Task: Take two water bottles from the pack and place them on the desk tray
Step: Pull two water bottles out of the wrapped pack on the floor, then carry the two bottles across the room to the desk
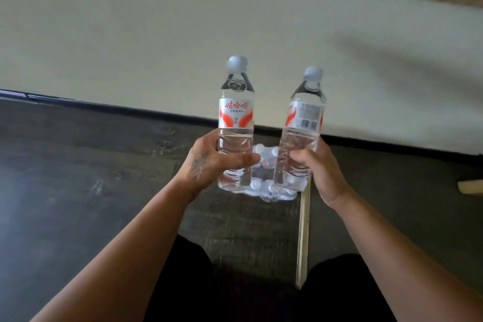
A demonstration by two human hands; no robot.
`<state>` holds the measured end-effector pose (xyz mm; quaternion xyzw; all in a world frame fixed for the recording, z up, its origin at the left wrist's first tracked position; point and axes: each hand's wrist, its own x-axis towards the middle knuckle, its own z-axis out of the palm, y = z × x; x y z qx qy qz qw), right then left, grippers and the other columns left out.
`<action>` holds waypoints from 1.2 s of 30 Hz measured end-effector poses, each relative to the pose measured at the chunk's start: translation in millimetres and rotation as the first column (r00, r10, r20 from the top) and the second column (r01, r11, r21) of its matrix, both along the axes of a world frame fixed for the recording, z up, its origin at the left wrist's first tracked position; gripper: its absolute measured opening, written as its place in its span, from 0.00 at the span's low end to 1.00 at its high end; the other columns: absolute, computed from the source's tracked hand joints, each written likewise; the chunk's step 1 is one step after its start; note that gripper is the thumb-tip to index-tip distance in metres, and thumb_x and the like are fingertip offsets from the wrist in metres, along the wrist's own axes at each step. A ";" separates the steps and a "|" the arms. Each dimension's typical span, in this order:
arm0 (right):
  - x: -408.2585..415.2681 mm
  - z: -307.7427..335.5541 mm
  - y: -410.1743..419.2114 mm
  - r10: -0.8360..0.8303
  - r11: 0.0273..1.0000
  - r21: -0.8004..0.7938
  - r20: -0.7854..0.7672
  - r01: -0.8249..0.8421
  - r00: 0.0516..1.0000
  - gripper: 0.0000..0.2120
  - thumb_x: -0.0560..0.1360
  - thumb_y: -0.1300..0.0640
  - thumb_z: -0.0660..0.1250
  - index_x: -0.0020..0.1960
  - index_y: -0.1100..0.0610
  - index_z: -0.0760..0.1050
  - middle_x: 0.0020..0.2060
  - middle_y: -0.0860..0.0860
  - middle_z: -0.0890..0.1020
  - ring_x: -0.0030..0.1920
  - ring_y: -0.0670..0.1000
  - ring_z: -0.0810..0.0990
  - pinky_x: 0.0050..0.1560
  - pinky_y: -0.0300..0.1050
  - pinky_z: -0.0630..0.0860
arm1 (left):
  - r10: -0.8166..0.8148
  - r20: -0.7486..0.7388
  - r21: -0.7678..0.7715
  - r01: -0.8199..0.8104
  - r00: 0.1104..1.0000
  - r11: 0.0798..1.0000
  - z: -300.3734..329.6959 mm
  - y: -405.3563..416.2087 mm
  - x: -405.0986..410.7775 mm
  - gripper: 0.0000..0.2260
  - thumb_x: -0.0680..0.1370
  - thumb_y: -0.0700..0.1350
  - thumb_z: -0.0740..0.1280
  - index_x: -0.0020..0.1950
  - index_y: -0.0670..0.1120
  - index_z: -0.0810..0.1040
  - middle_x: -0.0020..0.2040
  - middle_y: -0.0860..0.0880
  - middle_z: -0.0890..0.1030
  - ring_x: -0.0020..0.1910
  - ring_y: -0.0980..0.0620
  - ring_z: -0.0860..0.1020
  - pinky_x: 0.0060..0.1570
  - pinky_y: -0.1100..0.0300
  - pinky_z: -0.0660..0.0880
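Note:
I hold two clear water bottles upright in front of me, each with a white cap and a red-and-white label. My left hand (209, 162) grips the lower half of the left bottle (236, 115). My right hand (317, 172) grips the lower half of the right bottle (304, 117), which tilts slightly right and shows its barcode. Below and behind both bottles, the shrink-wrapped pack (266, 185) of bottles lies on the dark floor, mostly hidden by them. No desk tray is in view.
A pale wall (183, 21) with a black baseboard (130, 108) runs across the back. A thin light wooden strip (303, 238) lies on the dark wood floor (78, 178) by my right knee. A pale object (470, 187) pokes in at the right edge.

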<state>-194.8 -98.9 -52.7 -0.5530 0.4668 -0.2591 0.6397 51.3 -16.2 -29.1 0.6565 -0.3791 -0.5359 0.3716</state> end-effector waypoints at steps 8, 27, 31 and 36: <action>-10.7 206.8 57.1 0.048 0.995 0.080 0.041 -0.051 0.998 0.26 0.66 0.46 0.72 0.62 0.54 0.78 0.48 0.51 0.86 0.48 0.50 0.87 0.49 0.43 0.83 | 0.002 -0.082 0.038 0.001 0.997 0.999 205.0 54.9 -11.1 0.27 0.64 0.61 0.83 0.59 0.51 0.86 0.52 0.53 0.92 0.50 0.53 0.92 0.51 0.59 0.85; -2.4 506.4 131.2 0.000 0.987 0.160 0.128 -0.020 0.992 0.28 0.66 0.47 0.72 0.65 0.53 0.77 0.49 0.54 0.86 0.53 0.60 0.84 0.57 0.57 0.83 | 0.074 -0.083 0.015 -0.073 0.994 0.997 507.3 132.8 -14.2 0.29 0.63 0.65 0.81 0.59 0.51 0.84 0.48 0.54 0.91 0.48 0.53 0.91 0.58 0.46 0.86; 7.9 509.1 139.2 0.011 0.985 0.168 0.106 -0.029 0.994 0.26 0.65 0.47 0.73 0.63 0.50 0.80 0.50 0.55 0.86 0.53 0.61 0.85 0.55 0.54 0.84 | 0.084 -0.099 0.006 -0.083 0.992 0.997 507.0 144.0 0.7 0.29 0.65 0.63 0.81 0.60 0.49 0.84 0.49 0.51 0.91 0.48 0.51 0.91 0.56 0.48 0.85; 21.2 518.8 142.8 0.098 0.984 0.141 0.093 -0.111 0.991 0.22 0.66 0.47 0.72 0.61 0.48 0.81 0.49 0.53 0.87 0.52 0.56 0.86 0.57 0.51 0.84 | 0.123 -0.113 -0.001 -0.124 0.986 0.992 503.8 164.7 13.0 0.25 0.66 0.62 0.81 0.58 0.51 0.84 0.49 0.50 0.91 0.48 0.49 0.91 0.54 0.50 0.85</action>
